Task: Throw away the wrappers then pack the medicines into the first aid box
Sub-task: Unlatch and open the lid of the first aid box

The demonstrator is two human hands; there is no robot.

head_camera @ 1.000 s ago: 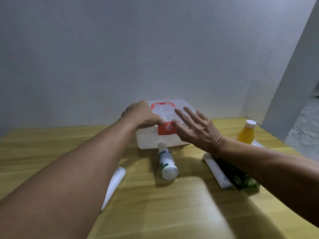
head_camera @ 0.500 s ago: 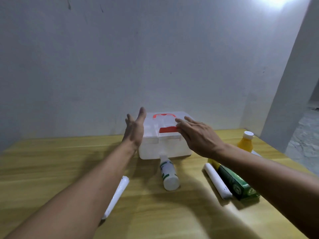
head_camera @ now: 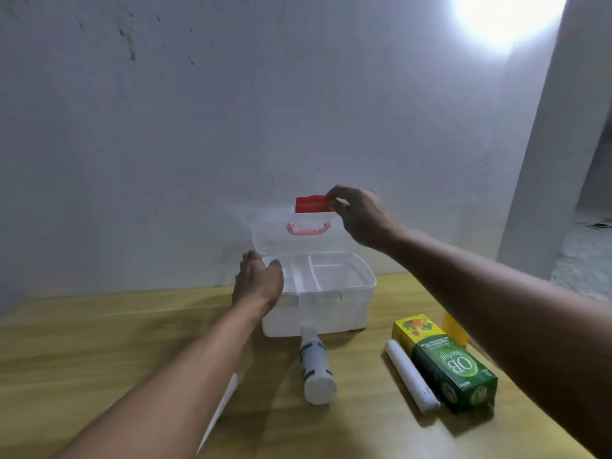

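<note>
On the wooden table [head_camera: 99, 342], my right hand [head_camera: 359, 215] pinched the red latch [head_camera: 311, 204], holding the lid [head_camera: 298, 236] up, while my left hand [head_camera: 260, 283], fingers loosely apart, steadied the first aid box [head_camera: 331, 313]; medicines waited beside it.

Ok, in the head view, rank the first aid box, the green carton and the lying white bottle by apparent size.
1. first aid box, clearly largest.
2. green carton.
3. white bottle, slimmer than the carton. These two are close, and both lie nearer the camera than the box.

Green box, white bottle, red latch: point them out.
green box [head_camera: 454, 369], head view, on its top face.
white bottle [head_camera: 316, 367], head view, mid-body, lying on the table.
red latch [head_camera: 311, 204], head view, centre of the flap on the raised lid.
</note>
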